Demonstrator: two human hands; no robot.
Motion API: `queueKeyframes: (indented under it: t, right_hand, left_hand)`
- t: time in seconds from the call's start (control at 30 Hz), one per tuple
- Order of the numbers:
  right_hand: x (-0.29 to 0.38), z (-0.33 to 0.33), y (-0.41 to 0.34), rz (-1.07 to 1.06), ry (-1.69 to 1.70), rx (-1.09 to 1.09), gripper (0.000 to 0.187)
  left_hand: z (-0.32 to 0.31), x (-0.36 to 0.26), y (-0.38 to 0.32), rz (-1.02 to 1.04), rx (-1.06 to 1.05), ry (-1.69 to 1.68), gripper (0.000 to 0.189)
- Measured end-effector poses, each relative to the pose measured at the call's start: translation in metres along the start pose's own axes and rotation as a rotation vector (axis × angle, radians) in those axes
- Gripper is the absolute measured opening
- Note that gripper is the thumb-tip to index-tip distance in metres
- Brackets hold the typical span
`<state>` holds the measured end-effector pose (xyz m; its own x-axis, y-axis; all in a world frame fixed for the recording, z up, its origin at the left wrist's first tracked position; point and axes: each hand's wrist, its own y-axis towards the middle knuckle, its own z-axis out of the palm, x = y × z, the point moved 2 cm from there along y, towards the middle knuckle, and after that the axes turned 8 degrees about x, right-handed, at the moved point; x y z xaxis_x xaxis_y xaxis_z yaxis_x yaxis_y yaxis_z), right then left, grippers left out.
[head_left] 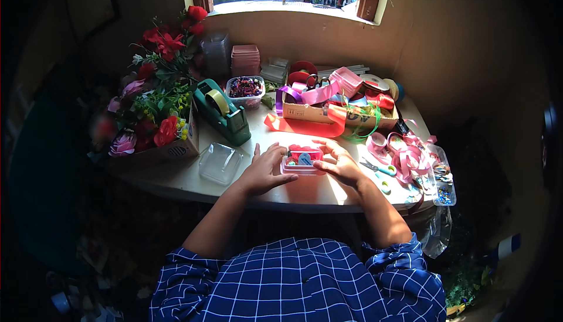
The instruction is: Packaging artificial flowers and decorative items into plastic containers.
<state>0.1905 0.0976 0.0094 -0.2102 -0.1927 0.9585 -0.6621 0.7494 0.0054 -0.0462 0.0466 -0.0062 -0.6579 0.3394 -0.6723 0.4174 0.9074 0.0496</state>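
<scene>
A small pink plastic box (303, 171) stands on the white table between my hands, with red artificial petals (306, 150) and a round-topped tag (304, 159) bearing writing inside it. My left hand (265, 170) is at the box's left side, fingertips near its rim and thumb spread toward me. At the right side, my right hand (339, 161) touches the box, its thumb at the front right corner and its fingers behind. A clear plastic lid (221, 164) lies to the left of my left hand. Whether my left fingertips press on the box is hard to tell.
Behind the lid is a green tape dispenser (225, 117); artificial flowers (154, 115) fill a carton at left. A cardboard box (308, 113) of ribbons stands behind my hands. Scissors (382, 169), pink ribbon (409, 157) and a divided bead case (443, 177) lie at right. Stacked pink boxes (245, 60) stand by the wall.
</scene>
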Motion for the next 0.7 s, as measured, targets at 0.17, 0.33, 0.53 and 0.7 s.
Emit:
queueKeyframes:
  t: [0.17,0.33,0.53,0.7]
  right_hand:
    - [0.000,0.007,-0.004,-0.093,-0.189,-0.041,0.078]
    - [0.013,0.003,-0.007,-0.001,-0.574,-0.030,0.085]
    - [0.061,0.019,0.057,-0.392,-0.630,-0.053,0.068]
    - [0.081,0.066,0.171,-0.311,-0.544,-0.005,0.051]
  left_hand:
    - [0.006,0.007,-0.002,-0.001,-0.029,0.053,0.095]
    - [0.013,0.006,0.000,-0.019,-0.051,0.266,0.107]
    - [0.011,-0.004,-0.002,-0.095,-0.013,0.311,0.129]
    - [0.005,-0.003,0.000,-0.062,-0.016,0.251,0.126]
